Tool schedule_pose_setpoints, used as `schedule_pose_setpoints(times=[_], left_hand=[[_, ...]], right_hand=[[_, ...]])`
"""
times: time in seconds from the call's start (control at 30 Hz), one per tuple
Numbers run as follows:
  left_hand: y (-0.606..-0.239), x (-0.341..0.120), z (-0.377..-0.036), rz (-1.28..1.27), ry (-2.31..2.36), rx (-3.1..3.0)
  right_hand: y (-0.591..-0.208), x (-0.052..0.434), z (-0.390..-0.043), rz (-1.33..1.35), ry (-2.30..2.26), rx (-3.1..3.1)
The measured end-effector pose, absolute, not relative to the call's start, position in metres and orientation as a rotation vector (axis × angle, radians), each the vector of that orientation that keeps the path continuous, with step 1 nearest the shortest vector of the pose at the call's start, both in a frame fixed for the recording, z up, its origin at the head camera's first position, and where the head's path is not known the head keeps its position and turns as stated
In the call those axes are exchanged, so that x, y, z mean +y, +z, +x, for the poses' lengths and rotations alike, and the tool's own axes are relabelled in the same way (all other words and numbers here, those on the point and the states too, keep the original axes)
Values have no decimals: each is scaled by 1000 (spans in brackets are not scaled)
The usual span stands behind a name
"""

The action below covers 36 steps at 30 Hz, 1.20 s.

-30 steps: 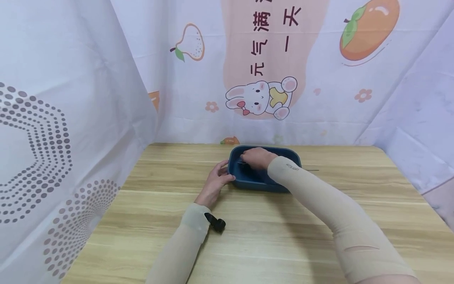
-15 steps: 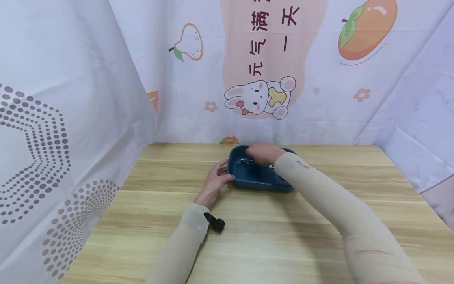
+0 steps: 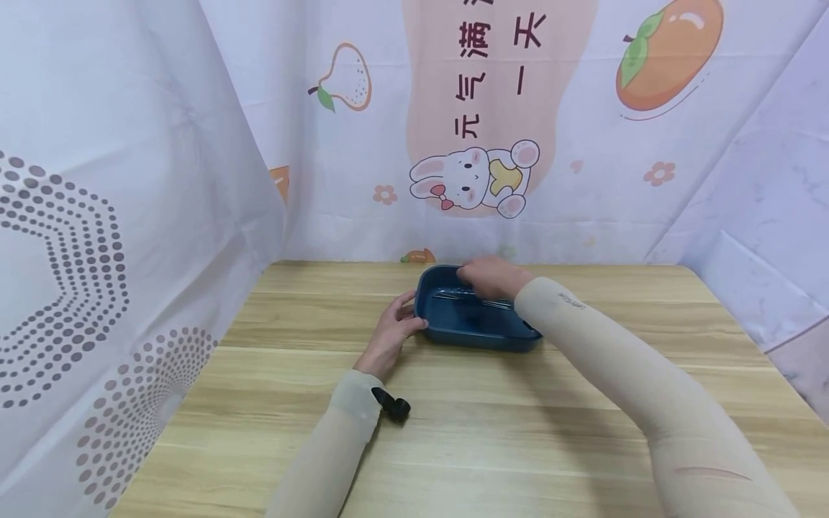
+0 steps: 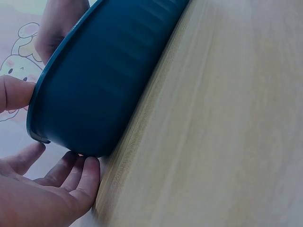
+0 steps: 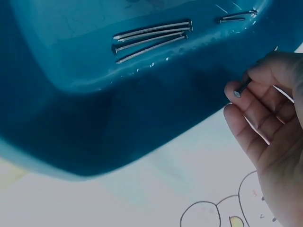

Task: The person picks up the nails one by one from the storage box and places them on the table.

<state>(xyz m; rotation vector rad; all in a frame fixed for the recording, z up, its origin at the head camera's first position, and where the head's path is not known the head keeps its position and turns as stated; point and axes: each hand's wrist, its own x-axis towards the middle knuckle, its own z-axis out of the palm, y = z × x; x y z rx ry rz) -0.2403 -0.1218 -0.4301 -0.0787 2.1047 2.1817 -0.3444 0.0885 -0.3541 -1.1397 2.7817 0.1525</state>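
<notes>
We see the right hand (image 3: 495,278) at the far rim, pinching a slim grey metal nail with a flat round head (image 5: 244,86) between thumb and fingertips; whether the nail touches the wall we cannot tell. Under it is a deep blue rectangular plastic tub with rounded corners (image 4: 104,80). On its floor we note several long metal nails lying side by side (image 5: 151,41), and a smaller cluster (image 5: 239,15) apart from them. The left hand (image 3: 391,331) grips the tub's left end, thumb at the rim, fingers against the outer wall. The tub rests on a pale wood-grain table (image 3: 473,432).
</notes>
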Motion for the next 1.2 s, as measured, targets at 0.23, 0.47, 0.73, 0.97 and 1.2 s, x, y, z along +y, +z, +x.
schedule_pose_setpoints(times=[0.23, 0.47, 0.73, 0.97, 1.2], left_hand=[[-431, -122, -241, -73, 2193, 2107], [-432, -122, -240, -67, 2194, 2121], [-431, -121, -239, -73, 2191, 2115], [-430, -122, -238, -52, 2196, 2077], [-423, -124, -236, -29, 2167, 2065]], right_hand=[[-342, 98, -334, -1112, 112, 2809], [-340, 113, -328, -1159, 115, 2874], [-346, 134, -315, -1113, 71, 2909], [-352, 156, -305, -1086, 49, 2942], [-358, 181, -304, -1115, -31, 2984]])
